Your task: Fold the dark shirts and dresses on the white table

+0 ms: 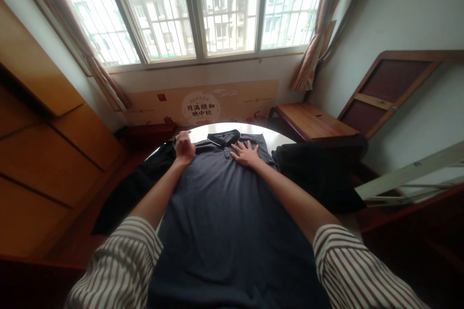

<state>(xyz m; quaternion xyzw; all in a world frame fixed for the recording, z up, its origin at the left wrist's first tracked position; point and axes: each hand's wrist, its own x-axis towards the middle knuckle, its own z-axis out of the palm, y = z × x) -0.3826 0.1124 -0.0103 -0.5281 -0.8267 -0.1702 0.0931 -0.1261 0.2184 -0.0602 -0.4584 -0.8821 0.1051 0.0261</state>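
A dark grey polo shirt (232,212) lies spread out, front side up, with its black collar (224,138) at the far end and its lower part running toward me. My left hand (185,148) is closed at the shirt's left shoulder, its fingers curled on the fabric. Flat on the upper chest, just right of the buttons, rests my right hand (246,154) with its fingers spread. Beneath the shirt is a white round table (197,133), of which mostly the far rim shows.
Black cloth (134,190) hangs over the table's left side, and more black cloth (315,171) lies at the right. Beyond stand a wooden bench (315,120) and a barred window (224,9). Wooden cabinets (39,169) line the left; a pale slatted frame (416,174) is at right.
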